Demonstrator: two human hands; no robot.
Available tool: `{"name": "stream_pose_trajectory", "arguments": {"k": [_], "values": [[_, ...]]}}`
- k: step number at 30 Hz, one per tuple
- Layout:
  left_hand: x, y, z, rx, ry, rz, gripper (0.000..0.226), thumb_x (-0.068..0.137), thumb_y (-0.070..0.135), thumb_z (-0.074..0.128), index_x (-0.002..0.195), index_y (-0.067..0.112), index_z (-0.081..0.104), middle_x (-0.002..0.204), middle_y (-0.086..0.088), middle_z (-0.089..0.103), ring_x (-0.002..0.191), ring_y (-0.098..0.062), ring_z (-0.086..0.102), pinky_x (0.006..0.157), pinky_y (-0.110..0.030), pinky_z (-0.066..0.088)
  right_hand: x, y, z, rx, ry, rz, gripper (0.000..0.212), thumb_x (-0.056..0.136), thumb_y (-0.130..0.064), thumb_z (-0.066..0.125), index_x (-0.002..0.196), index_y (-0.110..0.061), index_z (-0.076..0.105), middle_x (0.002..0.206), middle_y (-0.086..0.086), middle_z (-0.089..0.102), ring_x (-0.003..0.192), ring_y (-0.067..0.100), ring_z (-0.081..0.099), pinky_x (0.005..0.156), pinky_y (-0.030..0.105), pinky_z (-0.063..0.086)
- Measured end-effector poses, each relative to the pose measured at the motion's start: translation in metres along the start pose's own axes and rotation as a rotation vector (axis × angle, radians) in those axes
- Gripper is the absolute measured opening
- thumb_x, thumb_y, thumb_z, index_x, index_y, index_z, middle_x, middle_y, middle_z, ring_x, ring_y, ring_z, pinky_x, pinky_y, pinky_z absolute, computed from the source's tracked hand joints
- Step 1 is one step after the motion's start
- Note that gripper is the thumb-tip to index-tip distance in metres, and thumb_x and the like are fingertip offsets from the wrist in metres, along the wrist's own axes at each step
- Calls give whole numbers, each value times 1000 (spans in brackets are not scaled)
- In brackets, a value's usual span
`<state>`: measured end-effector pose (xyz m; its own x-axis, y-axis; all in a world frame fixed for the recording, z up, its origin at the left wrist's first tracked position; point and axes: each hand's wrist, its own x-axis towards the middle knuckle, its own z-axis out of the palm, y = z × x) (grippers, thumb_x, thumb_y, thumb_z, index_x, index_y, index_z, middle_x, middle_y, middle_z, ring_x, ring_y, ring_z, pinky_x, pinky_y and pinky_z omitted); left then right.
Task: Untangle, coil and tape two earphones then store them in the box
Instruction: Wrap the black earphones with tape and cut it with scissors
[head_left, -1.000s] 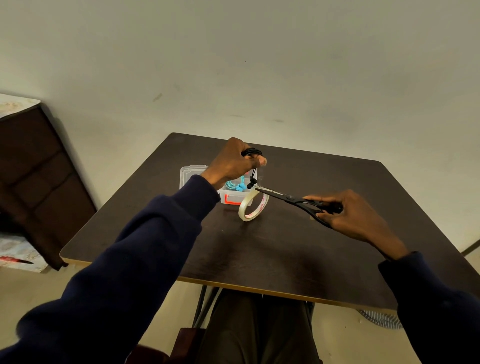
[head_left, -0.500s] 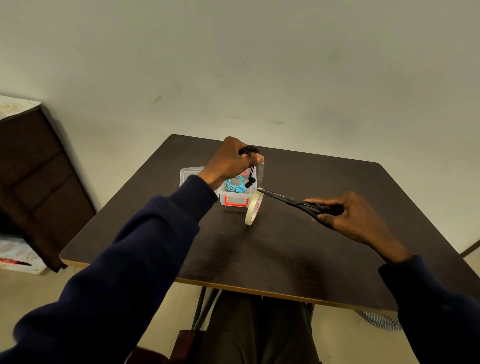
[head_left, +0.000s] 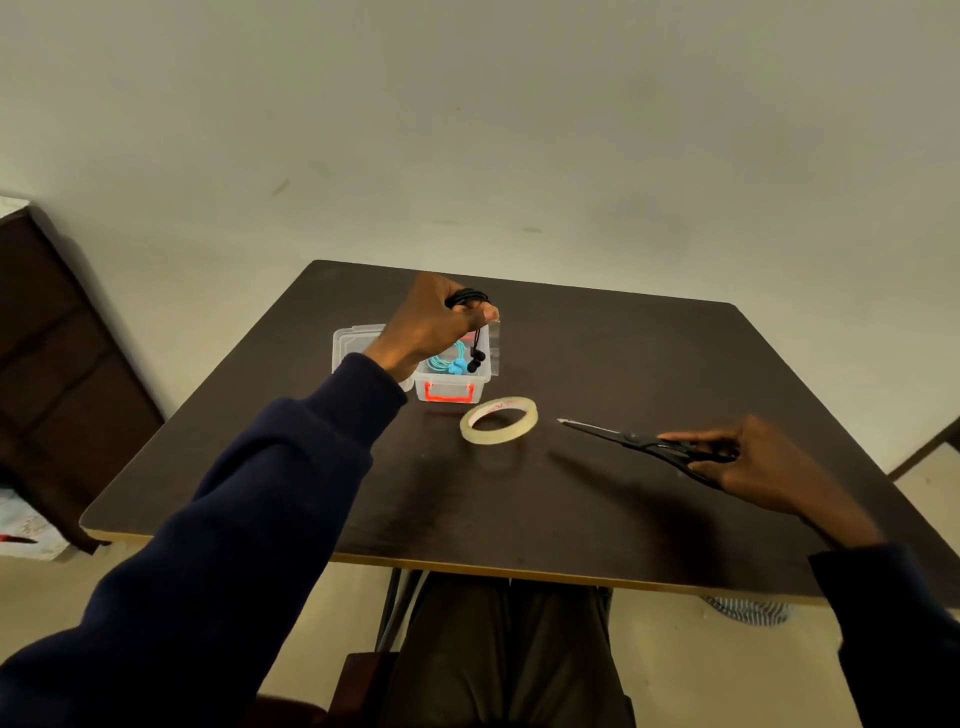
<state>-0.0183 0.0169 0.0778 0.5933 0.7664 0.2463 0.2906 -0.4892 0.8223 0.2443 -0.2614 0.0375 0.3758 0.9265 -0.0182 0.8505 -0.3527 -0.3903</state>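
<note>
The black earphone (head_left: 467, 297) is sitting coiled around the gripping fingers of the left hand (head_left: 428, 325), a loose tape strip (head_left: 494, 343) hanging beside them, seemingly ready for binding. Beneath them the box (head_left: 452, 387) is holding the blue earphone (head_left: 447, 361). The right hand (head_left: 753, 462) is gripping closed scissors (head_left: 623, 439), held aside.

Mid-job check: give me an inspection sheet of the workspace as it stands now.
Surface: dark table.
Job's things: clear box open, blue earphones inside; tape roll lying flat before it; black earphones coiled, held above the box.
Clutter: nothing seen.
Hands: left hand grips the black coil, a clear tape strip hanging by its thumb; right hand holds the scissors low over the table.
Cables: black earbuds dangle over the box.
Surroundings: dark cabinet at left; striped cloth on the floor.
</note>
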Motion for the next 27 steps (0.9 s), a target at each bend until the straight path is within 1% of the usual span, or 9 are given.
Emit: {"name": "stream_pose_trajectory", "arguments": {"k": [4, 7, 9, 11, 16, 19, 23, 25, 27], "values": [[-2, -1, 8, 15, 16, -9, 21, 92, 31, 71, 90, 10, 70, 85, -8, 71, 69, -8, 62, 58, -10, 45, -7, 6, 14, 42, 4, -41, 49, 88, -12, 77, 125, -42, 65, 81, -9, 76, 64, 7, 64, 58, 15, 49], [-4, -2, 9, 8, 34, -24, 21, 91, 29, 71, 96, 9, 71, 86, -5, 70, 70, -7, 62, 59, -11, 47, 0, 2, 32, 51, 14, -80, 49, 88, -13, 77, 128, -38, 66, 97, -9, 75, 77, 8, 66, 74, 29, 57], [-6, -4, 8, 4, 44, -27, 22, 91, 29, 72, 98, 8, 72, 89, -7, 71, 73, -9, 64, 62, -13, 50, 8, 3, 44, 37, 18, -68, 42, 89, -14, 75, 127, -30, 69, 103, -4, 71, 92, 14, 66, 83, 37, 56], [-6, -7, 5, -11, 46, -31, 20, 90, 29, 73, 95, 10, 71, 89, -7, 72, 78, -14, 66, 66, -18, 52, 17, 6, 51, -33, 32, -45, 36, 89, -15, 74, 124, -24, 69, 106, 4, 68, 96, 20, 62, 87, 43, 53], [-6, -15, 1, -14, 68, -51, 16, 89, 30, 74, 91, 15, 69, 81, 5, 67, 76, -12, 65, 64, -17, 50, 29, -1, 49, -252, -25, -82, 57, 94, -15, 67, 146, -33, 51, 118, 2, 59, 111, 19, 52, 91, 48, 52], [-5, -18, 3, -4, 76, -49, 20, 89, 33, 74, 93, 14, 70, 85, 1, 69, 79, -14, 66, 67, -20, 52, 30, -7, 51, -286, 39, -75, 48, 93, -11, 66, 136, -32, 63, 113, 3, 63, 105, 24, 59, 85, 44, 53], [-5, -17, 8, -1, 63, -45, 21, 89, 32, 73, 94, 12, 71, 87, -2, 70, 79, -14, 66, 68, -19, 52, 33, -16, 53, -320, 223, -47, 22, 90, -16, 67, 108, -26, 77, 101, 4, 70, 100, 28, 65, 79, 38, 51], [-5, -15, 10, 10, 64, -39, 19, 90, 31, 73, 93, 13, 70, 84, 0, 69, 76, -13, 65, 65, -17, 50, 36, -30, 56, -214, 337, -146, 15, 93, -15, 66, 104, -16, 76, 102, 8, 69, 102, 29, 65, 85, 43, 52], [-4, -14, 11, 9, 72, -38, 18, 90, 32, 73, 93, 15, 69, 85, 1, 68, 76, -12, 64, 65, -16, 50, 35, -63, 67, -69, 292, -345, 20, 95, -10, 65, 113, -11, 74, 112, 11, 70, 109, 27, 64, 95, 43, 52]]}}
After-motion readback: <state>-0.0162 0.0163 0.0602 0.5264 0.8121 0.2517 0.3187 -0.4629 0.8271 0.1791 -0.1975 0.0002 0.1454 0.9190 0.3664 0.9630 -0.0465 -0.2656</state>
